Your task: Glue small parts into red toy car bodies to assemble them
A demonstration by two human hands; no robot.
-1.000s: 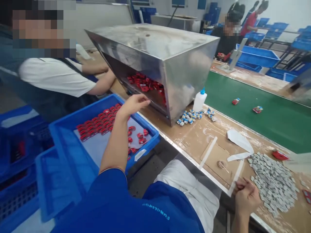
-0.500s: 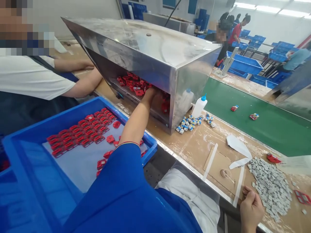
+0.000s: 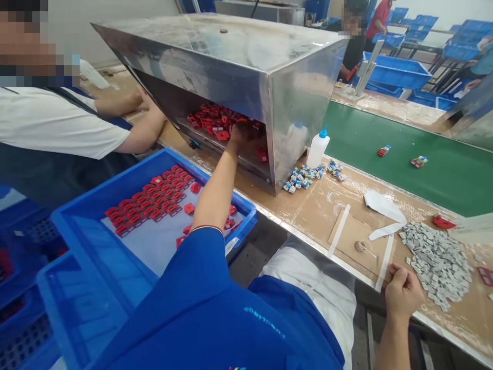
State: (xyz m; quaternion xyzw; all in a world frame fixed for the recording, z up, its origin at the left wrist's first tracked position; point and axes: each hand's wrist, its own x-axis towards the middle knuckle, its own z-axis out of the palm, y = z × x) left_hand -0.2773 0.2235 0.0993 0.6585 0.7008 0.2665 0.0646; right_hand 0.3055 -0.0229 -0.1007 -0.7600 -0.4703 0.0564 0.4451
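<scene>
My left hand (image 3: 239, 134) reaches inside the open-fronted metal box (image 3: 265, 56), at a heap of small red plastic parts (image 3: 211, 121). Its fingers are lost in shadow among the parts, so any grip is hidden. Under that arm, a blue tray (image 3: 77, 216) holds rows of red parts (image 3: 144, 203) and looser ones on a white sheet. My right hand (image 3: 404, 290) rests at the table's front edge, fingers curled and closed; whatever is inside them, if anything, cannot be seen. Beside it lies a heap of small grey pieces (image 3: 439, 264).
A white bottle with a blue cap (image 3: 318, 149) stands by the box, near small blue-and-white pieces (image 3: 298, 180). Taped cardboard (image 3: 350, 239) lies before me. Behind runs a green belt (image 3: 423, 133) carrying two parts. A co-worker's arms (image 3: 142, 128) are at left.
The view has shifted slightly, with the tray appearing further right and the table higher. My left hand stays inside the box; my right hand stays curled beside the grey pieces.
</scene>
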